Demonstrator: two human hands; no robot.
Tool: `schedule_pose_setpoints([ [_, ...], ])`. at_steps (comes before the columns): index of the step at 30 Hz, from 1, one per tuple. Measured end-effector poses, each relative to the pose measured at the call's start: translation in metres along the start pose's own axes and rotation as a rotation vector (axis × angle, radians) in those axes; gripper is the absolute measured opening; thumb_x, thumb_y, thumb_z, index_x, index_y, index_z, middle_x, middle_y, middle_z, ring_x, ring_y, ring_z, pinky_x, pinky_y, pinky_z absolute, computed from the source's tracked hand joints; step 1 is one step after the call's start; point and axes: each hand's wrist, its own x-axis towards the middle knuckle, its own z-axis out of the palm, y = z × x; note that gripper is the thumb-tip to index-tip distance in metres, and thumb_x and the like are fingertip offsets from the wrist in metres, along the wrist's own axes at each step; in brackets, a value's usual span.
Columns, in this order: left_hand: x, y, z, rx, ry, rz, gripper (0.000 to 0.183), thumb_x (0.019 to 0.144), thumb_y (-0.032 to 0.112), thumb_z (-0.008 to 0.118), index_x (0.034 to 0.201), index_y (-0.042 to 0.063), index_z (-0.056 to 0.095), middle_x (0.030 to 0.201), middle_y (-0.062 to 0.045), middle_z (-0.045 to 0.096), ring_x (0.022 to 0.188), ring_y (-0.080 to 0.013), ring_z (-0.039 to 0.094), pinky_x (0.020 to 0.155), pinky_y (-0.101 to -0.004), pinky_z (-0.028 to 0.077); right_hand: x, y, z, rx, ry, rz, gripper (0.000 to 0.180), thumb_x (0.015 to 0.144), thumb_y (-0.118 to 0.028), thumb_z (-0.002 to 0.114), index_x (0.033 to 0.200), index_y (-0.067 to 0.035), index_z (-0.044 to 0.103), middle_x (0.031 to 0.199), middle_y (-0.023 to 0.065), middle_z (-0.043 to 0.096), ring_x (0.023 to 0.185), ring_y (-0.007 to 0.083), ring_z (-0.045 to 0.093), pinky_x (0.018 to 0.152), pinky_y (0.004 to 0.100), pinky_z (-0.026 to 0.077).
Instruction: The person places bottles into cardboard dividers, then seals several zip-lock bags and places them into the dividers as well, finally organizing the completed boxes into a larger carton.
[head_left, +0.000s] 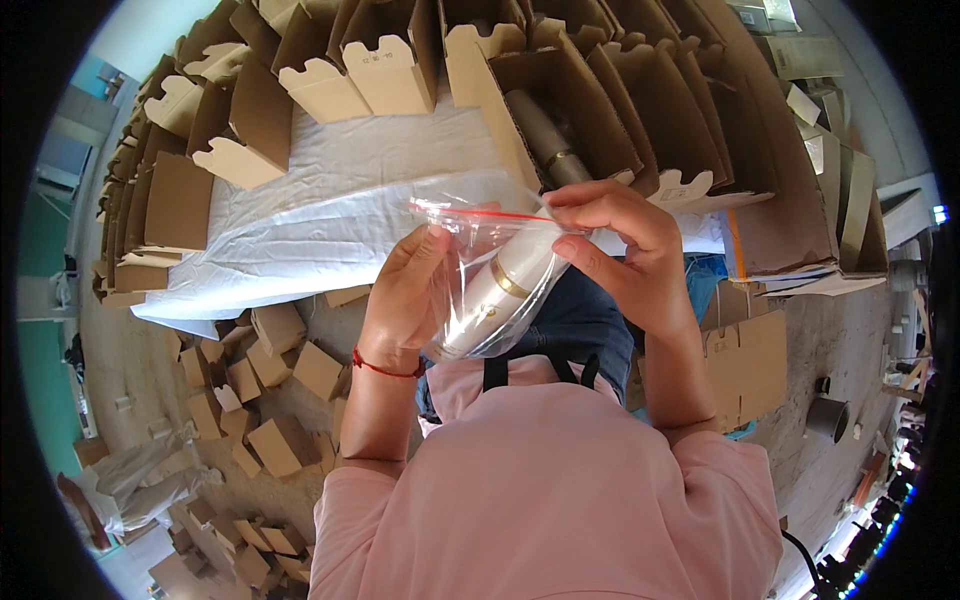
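Note:
A clear zip-lock plastic bag (480, 247) with a red closure strip is held up before my chest. Inside it lies a white cylindrical bottle (495, 296) with a gold band, tilted with its lower end to the left. My left hand (409, 289) grips the bag's left side, thumb in front. At the upper right corner, my right hand (626, 247) pinches the bag near the red strip with thumb and fingertips. Just behind that hand, an open cardboard box (562, 71) contains a grey-brown cylinder (541, 127) with a gold ring.
Several open cardboard boxes (386, 75) line the far side of a table under a white cloth (375, 150); more boxes (176, 199) stand at left. Small closed cartons (281, 442) are heaped on the floor at left. A flattened cardboard piece (746, 367) and dark bucket (828, 418) are at right.

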Motion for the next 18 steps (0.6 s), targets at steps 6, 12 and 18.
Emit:
schedule_pose_setpoints([
  [6, -0.002, -0.002, 0.012, 0.164, -0.035, 0.143, 0.036, 0.096, 0.025, 0.042, 0.108, -0.005, 0.057, 0.112, -0.019, 0.058, 0.108, -0.0262, 0.054, 0.097, -0.0423, 0.039, 0.001, -0.011, 0.013, 0.084, 0.103, 0.175, 0.017, 0.073, -0.008, 0.071, 0.085, -0.001, 0.061, 0.087, 0.0088, 0.061, 0.078, 0.0163, 0.058, 0.070, 0.0262, 0.045],
  [12, -0.014, -0.006, 0.010, 0.355, 0.057, 0.136, 0.039, 0.096, 0.031, 0.041, 0.099, -0.002, 0.062, 0.096, -0.011, 0.064, 0.097, -0.0166, 0.057, 0.091, -0.0342, 0.042, -0.001, -0.001, 0.005, 0.029, -0.131, 0.160, 0.024, 0.071, -0.009, 0.072, 0.090, -0.001, 0.060, 0.083, 0.0058, 0.060, 0.074, 0.0122, 0.054, 0.066, 0.0248, 0.042],
  [18, -0.014, 0.006, 0.011, 0.621, -0.161, 0.272, 0.037, 0.096, 0.029, 0.043, 0.090, -0.001, 0.065, 0.092, -0.007, 0.058, 0.085, -0.0150, 0.053, 0.078, -0.0263, 0.040, -0.008, -0.017, 0.011, 0.045, -0.205, 0.376, 0.014, 0.078, -0.007, 0.064, 0.090, 0.000, 0.063, 0.086, 0.0083, 0.062, 0.067, 0.0162, 0.052, 0.060, 0.0251, 0.040],
])
